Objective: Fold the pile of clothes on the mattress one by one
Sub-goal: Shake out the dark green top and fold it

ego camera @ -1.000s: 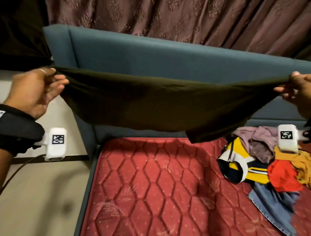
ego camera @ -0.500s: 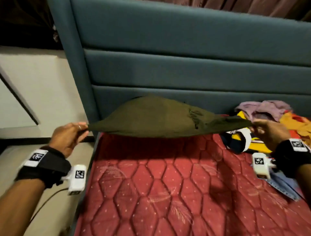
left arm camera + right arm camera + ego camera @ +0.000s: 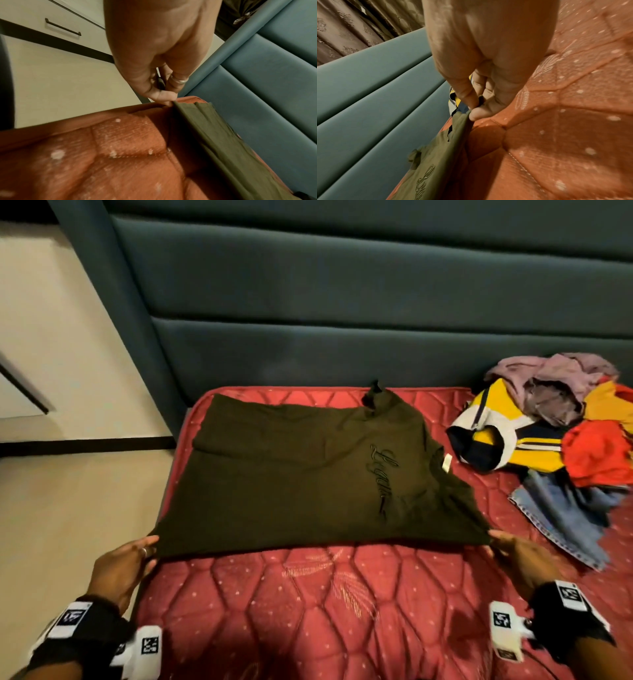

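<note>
- At the near edge of the olive T-shirt, my left hand pinches one corner and my right hand the other; each grip is thumb against fingertips on cloth, holding nothing else.
- To do this step well, I judge I should keep the edge taut between both pinches, lower it flat, then let go only once no slack remains.
- On the red quilted mattress, the shirt lies spread sideways, collar toward the right, script lettering up, a pale label at the neck.
- Toward its far side a crease runs across the left part and one sleeve tip pokes up; I would smooth these before folding.
- Farther right, well apart, the pile of clothes waits against the teal headboard.
</note>
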A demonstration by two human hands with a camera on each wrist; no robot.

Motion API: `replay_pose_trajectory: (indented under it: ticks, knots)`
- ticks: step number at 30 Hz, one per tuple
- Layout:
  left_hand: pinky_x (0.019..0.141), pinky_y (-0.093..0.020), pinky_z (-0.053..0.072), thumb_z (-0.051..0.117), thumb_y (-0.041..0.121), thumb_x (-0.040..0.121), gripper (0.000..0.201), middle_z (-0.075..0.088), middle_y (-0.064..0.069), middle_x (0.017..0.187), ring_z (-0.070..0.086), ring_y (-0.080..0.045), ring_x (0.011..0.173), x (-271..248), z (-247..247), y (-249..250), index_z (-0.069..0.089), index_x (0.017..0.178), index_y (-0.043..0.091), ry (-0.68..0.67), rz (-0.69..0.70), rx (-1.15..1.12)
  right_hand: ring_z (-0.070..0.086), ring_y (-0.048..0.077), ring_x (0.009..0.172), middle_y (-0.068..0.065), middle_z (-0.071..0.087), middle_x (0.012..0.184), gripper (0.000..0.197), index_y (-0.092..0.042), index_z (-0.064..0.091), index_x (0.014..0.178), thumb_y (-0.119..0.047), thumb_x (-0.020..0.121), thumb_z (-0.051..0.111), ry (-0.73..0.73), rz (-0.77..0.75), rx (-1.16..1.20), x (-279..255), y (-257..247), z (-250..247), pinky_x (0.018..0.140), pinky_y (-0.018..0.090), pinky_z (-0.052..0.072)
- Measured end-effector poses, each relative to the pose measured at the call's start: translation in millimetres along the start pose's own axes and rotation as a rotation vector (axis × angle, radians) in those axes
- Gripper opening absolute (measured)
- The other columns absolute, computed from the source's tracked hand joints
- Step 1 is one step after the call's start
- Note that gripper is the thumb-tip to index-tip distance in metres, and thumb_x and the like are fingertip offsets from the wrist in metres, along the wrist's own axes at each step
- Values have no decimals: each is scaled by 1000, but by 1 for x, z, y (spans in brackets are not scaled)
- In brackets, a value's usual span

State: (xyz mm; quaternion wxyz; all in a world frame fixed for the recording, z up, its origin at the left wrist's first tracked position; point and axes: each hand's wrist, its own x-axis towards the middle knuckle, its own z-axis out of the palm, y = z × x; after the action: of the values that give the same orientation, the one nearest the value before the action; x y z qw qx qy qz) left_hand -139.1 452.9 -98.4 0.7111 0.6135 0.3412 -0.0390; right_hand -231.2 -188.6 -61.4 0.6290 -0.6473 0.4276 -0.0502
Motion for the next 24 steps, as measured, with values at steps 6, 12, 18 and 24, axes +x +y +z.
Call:
replay_pose_trajectory:
  ticks: [6, 12, 18, 24]
  knots:
    - [55, -10, 53, 44, -7, 96, 39, 52, -26, 140, 57, -10, 77, -18, -21, -19, 58, 131, 1, 103, -220, -134, 67, 3, 55, -6, 72, 63, 51, -16, 79, 66, 15, 89, 45, 67, -13, 134, -40, 22, -17, 51, 10, 51]
    - [71, -25, 54, 46, -6, 95, 36, 58, -24, 133, 68, -20, 86, -33, -37, -34, 61, 126, 1, 170, -238, 3, 68, 6, 55, -2, 72, 62, 51, -16, 77, 59, 13, 91, 49, 108, 18, 140, -49, 60, -37, 50, 14, 53]
    - [102, -46, 43, 54, 3, 93, 33, 57, -26, 136, 53, -44, 127, -57, -48, -54, 62, 126, 0, 90, -180, 471, 68, 11, 53, 6, 73, 65, 42, -7, 74, 64, 12, 93, 50, 140, 103, 111, -54, 93, -50, 49, 19, 55]
    - [86, -58, 50, 63, 28, 82, 32, 61, -30, 108, 54, -51, 102, -78, -5, -57, 68, 110, 13, 333, 332, 1257, 68, 36, 93, 18, 73, 90, 19, -11, 77, 87, -2, 93, 61, 178, 21, -424, -39, 95, -51, 68, 20, 53]
